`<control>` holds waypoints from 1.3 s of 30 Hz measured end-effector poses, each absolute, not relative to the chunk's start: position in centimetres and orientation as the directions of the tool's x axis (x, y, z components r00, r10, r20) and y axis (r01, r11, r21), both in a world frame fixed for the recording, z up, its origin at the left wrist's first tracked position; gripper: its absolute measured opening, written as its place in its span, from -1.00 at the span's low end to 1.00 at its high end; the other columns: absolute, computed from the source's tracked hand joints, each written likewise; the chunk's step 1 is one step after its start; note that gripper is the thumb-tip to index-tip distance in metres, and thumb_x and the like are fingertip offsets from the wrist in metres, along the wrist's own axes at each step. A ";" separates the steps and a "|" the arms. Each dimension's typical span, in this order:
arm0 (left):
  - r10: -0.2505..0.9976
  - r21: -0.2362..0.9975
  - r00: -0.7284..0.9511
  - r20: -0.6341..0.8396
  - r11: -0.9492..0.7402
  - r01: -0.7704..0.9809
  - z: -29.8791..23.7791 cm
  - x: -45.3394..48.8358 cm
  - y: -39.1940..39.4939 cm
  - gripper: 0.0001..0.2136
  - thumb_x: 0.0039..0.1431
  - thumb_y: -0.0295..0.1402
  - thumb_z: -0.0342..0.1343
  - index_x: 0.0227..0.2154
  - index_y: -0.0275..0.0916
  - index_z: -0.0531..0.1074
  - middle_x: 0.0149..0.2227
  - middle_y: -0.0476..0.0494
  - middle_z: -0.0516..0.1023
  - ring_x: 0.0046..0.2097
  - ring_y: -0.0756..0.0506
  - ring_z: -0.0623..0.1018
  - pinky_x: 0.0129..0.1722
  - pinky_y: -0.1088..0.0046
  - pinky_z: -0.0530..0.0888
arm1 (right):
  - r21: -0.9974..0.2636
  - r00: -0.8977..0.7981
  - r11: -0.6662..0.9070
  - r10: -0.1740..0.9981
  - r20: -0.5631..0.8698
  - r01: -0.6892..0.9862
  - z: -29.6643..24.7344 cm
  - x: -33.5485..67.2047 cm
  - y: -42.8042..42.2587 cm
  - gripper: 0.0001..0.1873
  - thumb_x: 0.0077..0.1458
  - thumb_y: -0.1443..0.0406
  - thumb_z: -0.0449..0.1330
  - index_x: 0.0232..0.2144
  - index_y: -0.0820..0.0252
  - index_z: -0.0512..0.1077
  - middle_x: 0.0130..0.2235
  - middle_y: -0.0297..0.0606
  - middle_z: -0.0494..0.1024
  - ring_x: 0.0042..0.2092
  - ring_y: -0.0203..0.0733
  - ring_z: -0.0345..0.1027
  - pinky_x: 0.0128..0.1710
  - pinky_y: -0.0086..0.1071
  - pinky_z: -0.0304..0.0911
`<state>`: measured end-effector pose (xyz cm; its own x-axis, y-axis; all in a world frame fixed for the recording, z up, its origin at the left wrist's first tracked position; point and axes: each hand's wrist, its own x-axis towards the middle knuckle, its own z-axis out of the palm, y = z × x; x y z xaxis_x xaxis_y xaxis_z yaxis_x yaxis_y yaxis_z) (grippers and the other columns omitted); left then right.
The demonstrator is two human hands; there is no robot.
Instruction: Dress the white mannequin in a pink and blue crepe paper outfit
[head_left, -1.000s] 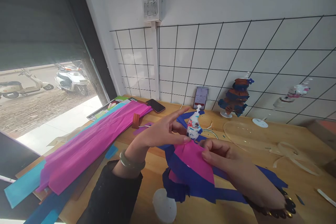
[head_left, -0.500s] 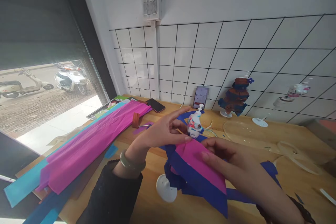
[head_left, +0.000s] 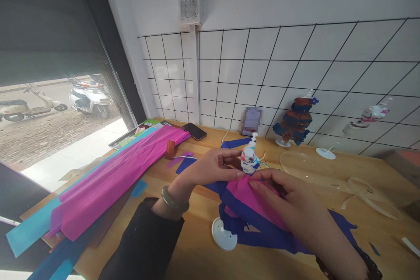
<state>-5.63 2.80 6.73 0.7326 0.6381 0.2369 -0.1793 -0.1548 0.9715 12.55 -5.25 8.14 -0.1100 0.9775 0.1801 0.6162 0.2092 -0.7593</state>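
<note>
A small white dress form (head_left: 250,158) with red and blue marks leans in front of me, tilted. Its round white base (head_left: 223,236) shows lower down, towards me. Dark blue paper (head_left: 244,218) hangs around the form's lower part, and a magenta paper piece (head_left: 251,199) lies over it. My left hand (head_left: 211,167), a bangle at its wrist, pinches the paper's top edge at the form's waist. With thumb and fingers together, my right hand (head_left: 285,192) grips the gathered magenta paper just beside it. The form's middle is hidden under paper.
Long magenta paper sheets (head_left: 124,175) and light blue strips (head_left: 29,227) cover the table's left. A black phone (head_left: 195,131) lies behind them; another phone (head_left: 252,120) leans on the wall. At back right stands a form in brown and blue ruffles (head_left: 297,120). Clear plastic (head_left: 305,168) lies nearby.
My right hand has moved up and left to the waist, bunching the magenta paper that was spread flatter. The form and my left hand have shifted slightly right.
</note>
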 end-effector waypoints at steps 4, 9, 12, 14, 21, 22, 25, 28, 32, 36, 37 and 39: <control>0.625 0.970 0.742 0.242 -0.146 -0.193 6.5 -5.4 2.9 -0.57 0.02 -0.38 0.21 0.00 -0.21 0.37 -0.18 -0.17 0.49 -0.14 -0.06 0.47 -0.11 0.39 0.39 | -0.775 -0.117 0.188 0.982 0.147 0.604 8.3 12.5 -5.2 -0.73 0.09 0.05 0.07 -0.32 0.03 0.46 -0.37 -0.29 0.55 -0.42 -0.16 0.36 -0.45 -0.31 0.26; 0.624 0.967 0.739 0.255 -0.160 -0.199 6.5 -5.2 2.6 -0.54 -0.04 -0.38 0.25 -0.01 -0.21 0.38 -0.09 -0.21 0.46 -0.04 -0.12 0.44 -0.10 0.39 0.39 | -0.720 -0.118 0.204 0.979 0.168 0.663 8.5 12.7 -5.5 -0.73 0.10 0.07 0.06 -0.34 0.05 0.47 -0.47 -0.34 0.49 -0.46 -0.21 0.31 -0.48 -0.36 0.22; 0.623 0.969 0.742 0.248 -0.170 -0.182 6.6 -5.1 2.5 -0.55 -0.03 -0.36 0.24 -0.02 -0.21 0.38 -0.08 -0.21 0.47 -0.03 -0.13 0.44 -0.12 0.39 0.41 | -0.704 -0.114 0.222 0.974 0.198 0.675 8.6 12.8 -5.5 -0.74 0.09 0.09 0.07 -0.33 0.05 0.47 -0.43 -0.33 0.52 -0.42 -0.21 0.33 -0.45 -0.38 0.23; 0.618 0.967 0.744 0.254 -0.177 -0.183 6.6 -5.0 2.5 -0.54 -0.02 -0.38 0.23 0.00 -0.21 0.36 -0.08 -0.21 0.47 -0.03 -0.13 0.44 -0.13 0.38 0.40 | -0.697 -0.107 0.225 0.972 0.210 0.681 8.6 12.8 -5.4 -0.75 0.08 0.09 0.08 -0.35 0.06 0.48 -0.46 -0.34 0.50 -0.44 -0.22 0.32 -0.47 -0.39 0.22; 0.637 0.970 0.731 0.244 -0.155 -0.189 6.6 -4.8 2.4 -0.56 -0.01 -0.41 0.21 -0.01 -0.21 0.35 -0.10 -0.21 0.46 -0.05 -0.10 0.44 -0.11 0.38 0.39 | -0.648 -0.087 0.224 0.968 0.237 0.728 8.5 12.3 -5.6 -0.75 0.09 0.09 0.09 -0.39 0.05 0.48 -0.57 -0.36 0.42 -0.54 -0.25 0.24 -0.55 -0.39 0.15; 0.638 0.969 0.730 0.247 -0.152 -0.195 6.5 -4.7 2.4 -0.58 0.00 -0.42 0.21 -0.02 -0.21 0.36 -0.11 -0.20 0.46 -0.05 -0.10 0.44 -0.10 0.38 0.39 | -0.645 -0.080 0.224 0.966 0.245 0.731 8.5 12.2 -5.7 -0.76 0.09 0.10 0.08 -0.39 0.05 0.48 -0.56 -0.36 0.44 -0.53 -0.25 0.25 -0.54 -0.39 0.16; 0.638 0.965 0.725 0.258 -0.144 -0.217 6.5 -4.7 2.4 -0.61 -0.01 -0.42 0.21 -0.06 -0.22 0.38 -0.12 -0.20 0.46 -0.06 -0.09 0.44 -0.10 0.38 0.38 | -0.623 -0.048 0.214 0.961 0.272 0.753 8.6 12.0 -6.1 -0.79 0.09 0.12 0.11 -0.43 0.04 0.47 -0.56 -0.36 0.45 -0.53 -0.25 0.25 -0.55 -0.40 0.15; 0.647 0.968 0.721 0.246 -0.124 -0.219 6.5 -4.7 2.5 -0.61 -0.03 -0.41 0.23 -0.08 -0.21 0.38 -0.11 -0.20 0.46 -0.06 -0.10 0.44 -0.12 0.39 0.39 | -0.609 -0.025 0.201 0.958 0.285 0.767 8.7 12.1 -6.2 -0.79 0.06 0.11 0.14 -0.47 0.04 0.47 -0.59 -0.37 0.43 -0.57 -0.27 0.23 -0.59 -0.40 0.12; 0.644 0.970 0.728 0.235 -0.104 -0.221 6.5 -4.7 2.5 -0.61 -0.02 -0.40 0.23 -0.08 -0.22 0.37 -0.12 -0.20 0.45 -0.07 -0.08 0.44 -0.13 0.41 0.38 | -0.621 -0.037 0.203 0.962 0.270 0.757 8.9 12.5 -6.0 -0.74 0.05 0.05 0.11 -0.41 0.03 0.50 -0.62 -0.37 0.44 -0.60 -0.26 0.24 -0.63 -0.39 0.12; 0.635 0.970 0.739 0.227 -0.076 -0.232 6.5 -4.8 2.5 -0.61 -0.01 -0.40 0.23 -0.07 -0.21 0.36 -0.20 -0.15 0.47 -0.15 -0.03 0.45 -0.15 0.42 0.36 | -0.624 -0.119 0.241 0.966 0.231 0.743 9.2 13.0 -6.0 -0.72 0.09 0.04 0.08 -0.39 -0.01 0.51 -0.48 -0.33 0.55 -0.51 -0.21 0.36 -0.57 -0.37 0.20; 0.634 0.970 0.740 0.225 -0.071 -0.234 6.5 -4.8 2.5 -0.61 -0.01 -0.40 0.23 -0.07 -0.22 0.36 -0.21 -0.15 0.47 -0.16 -0.02 0.45 -0.15 0.42 0.35 | -0.624 -0.133 0.254 0.963 0.235 0.739 9.3 13.0 -6.0 -0.73 0.09 0.05 0.08 -0.40 -0.02 0.51 -0.45 -0.33 0.57 -0.48 -0.19 0.38 -0.54 -0.36 0.22; 0.636 0.970 0.739 0.223 -0.071 -0.231 6.5 -4.8 2.4 -0.60 -0.02 -0.40 0.24 -0.07 -0.22 0.35 -0.21 -0.14 0.45 -0.17 -0.02 0.45 -0.15 0.41 0.35 | -0.623 -0.147 0.280 0.955 0.257 0.730 9.3 13.1 -6.0 -0.74 0.10 0.06 0.08 -0.41 -0.03 0.52 -0.40 -0.32 0.58 -0.43 -0.17 0.41 -0.50 -0.34 0.25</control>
<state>-4.81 2.45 6.46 0.7387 0.6362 0.2226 -0.2310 -0.0713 0.9703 13.11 -6.04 9.32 -0.1470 0.9551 0.2573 0.7301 0.2802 -0.6232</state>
